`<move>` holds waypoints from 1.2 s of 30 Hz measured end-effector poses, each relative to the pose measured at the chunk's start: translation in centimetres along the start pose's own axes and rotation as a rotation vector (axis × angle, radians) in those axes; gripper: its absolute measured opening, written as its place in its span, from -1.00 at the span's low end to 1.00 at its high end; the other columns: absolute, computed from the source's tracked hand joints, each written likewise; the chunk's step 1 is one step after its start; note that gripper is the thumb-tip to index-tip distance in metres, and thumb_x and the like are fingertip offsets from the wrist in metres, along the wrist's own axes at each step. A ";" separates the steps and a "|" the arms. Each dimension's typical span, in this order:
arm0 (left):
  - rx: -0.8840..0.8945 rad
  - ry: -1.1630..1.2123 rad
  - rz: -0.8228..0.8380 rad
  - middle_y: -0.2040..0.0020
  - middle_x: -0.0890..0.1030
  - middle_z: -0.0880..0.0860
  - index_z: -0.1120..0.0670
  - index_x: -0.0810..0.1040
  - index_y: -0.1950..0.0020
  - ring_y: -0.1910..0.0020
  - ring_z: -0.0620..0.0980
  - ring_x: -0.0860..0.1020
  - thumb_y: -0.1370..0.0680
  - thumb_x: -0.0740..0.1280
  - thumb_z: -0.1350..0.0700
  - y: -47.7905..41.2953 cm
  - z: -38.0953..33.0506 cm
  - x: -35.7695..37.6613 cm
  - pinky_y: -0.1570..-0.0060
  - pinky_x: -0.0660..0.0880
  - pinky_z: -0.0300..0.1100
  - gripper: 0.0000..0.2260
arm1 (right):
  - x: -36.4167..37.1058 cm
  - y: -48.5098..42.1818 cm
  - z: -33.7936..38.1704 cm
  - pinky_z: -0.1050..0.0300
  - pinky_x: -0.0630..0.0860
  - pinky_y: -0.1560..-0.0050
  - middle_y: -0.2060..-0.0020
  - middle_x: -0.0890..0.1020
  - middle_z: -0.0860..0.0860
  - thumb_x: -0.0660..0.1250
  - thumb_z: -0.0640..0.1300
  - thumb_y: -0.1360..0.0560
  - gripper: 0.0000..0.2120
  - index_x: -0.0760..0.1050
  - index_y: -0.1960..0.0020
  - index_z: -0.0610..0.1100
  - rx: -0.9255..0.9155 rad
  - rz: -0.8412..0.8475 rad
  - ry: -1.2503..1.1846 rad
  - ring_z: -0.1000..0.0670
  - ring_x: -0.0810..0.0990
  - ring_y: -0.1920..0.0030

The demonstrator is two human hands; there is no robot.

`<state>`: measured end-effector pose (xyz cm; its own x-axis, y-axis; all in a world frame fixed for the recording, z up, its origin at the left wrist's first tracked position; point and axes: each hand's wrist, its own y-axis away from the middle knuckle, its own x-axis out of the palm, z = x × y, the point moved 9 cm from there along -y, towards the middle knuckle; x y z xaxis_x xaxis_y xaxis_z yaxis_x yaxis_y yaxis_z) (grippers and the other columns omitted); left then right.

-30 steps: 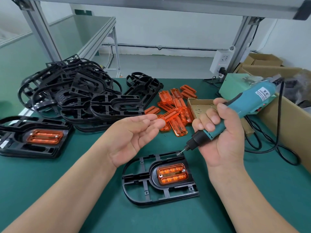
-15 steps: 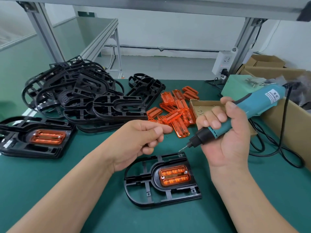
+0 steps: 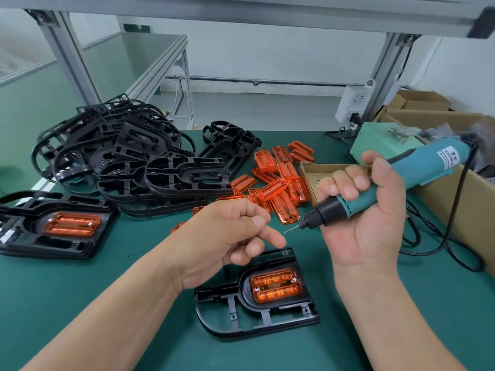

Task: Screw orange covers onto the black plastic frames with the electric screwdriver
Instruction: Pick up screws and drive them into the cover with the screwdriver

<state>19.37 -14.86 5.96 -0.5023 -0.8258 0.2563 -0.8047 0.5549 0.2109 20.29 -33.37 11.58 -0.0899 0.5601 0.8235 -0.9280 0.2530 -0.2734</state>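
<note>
Right hand [image 3: 369, 223] grips screwdriver [image 3: 420, 170] (left hand [image 3: 227, 236] seemingly pinching).

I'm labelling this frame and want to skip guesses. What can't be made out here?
Head view only.
- Whether the left hand pinches a screw: curled fingers hide it.
- Tip of the electric screwdriver: too small, blurred.
- The black frame's far corner: under the left hand.
- The cardboard box's contents: partly behind the right hand.

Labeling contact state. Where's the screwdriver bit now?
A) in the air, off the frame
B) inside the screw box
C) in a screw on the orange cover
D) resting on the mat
A: the right hand holds the electric screwdriver tilted, bit in mid-air above the black frame.
</note>
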 end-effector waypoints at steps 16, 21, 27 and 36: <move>-0.060 0.299 0.057 -0.01 0.68 0.23 0.19 0.72 -0.07 0.37 -0.13 0.48 -0.58 0.41 0.33 -0.3 1.0 1.2 0.50 0.39 -0.36 -0.86 | 0.4 -0.2 0.2 0.14 0.47 0.13 0.29 0.39 0.07 0.22 -0.02 -0.74 -0.84 0.48 -0.07 -0.07 -0.027 -0.001 -0.006 0.09 0.40 0.32; -0.056 0.302 0.036 -0.01 0.69 0.24 0.19 0.73 -0.06 0.37 -0.12 0.49 -0.57 0.42 0.33 -0.3 1.0 1.0 0.50 0.39 -0.36 -0.87 | 0.6 0.0 0.0 0.15 0.46 0.13 0.30 0.39 0.08 0.21 -0.03 -0.74 -0.85 0.48 -0.07 -0.07 -0.023 0.011 0.023 0.09 0.39 0.33; -0.019 0.186 -0.016 0.00 0.72 0.25 0.13 0.76 -0.01 0.38 -0.12 0.49 -0.56 0.46 0.32 -0.3 0.8 0.6 0.49 0.39 -0.36 -0.86 | 0.7 0.0 -0.1 0.16 0.46 0.14 0.31 0.41 0.09 0.19 -0.05 -0.75 -0.84 0.49 -0.06 -0.06 -0.027 0.013 0.059 0.10 0.40 0.33; 0.123 -0.116 -0.188 0.02 0.76 0.18 0.02 0.75 0.02 0.40 -0.12 0.47 -0.58 0.47 0.29 -0.2 -0.4 -0.6 0.44 0.37 -0.35 -0.83 | -0.6 0.6 -0.9 0.12 0.51 0.08 0.24 0.44 0.06 0.25 0.10 -0.71 -0.78 0.46 -0.13 -0.06 -0.017 -0.106 0.092 0.07 0.45 0.26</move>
<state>20.00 -14.47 6.14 -0.3676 -0.9233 0.1115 -0.9162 0.3801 0.1267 20.12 -32.82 10.42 0.0428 0.5989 0.7997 -0.9241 0.3280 -0.1961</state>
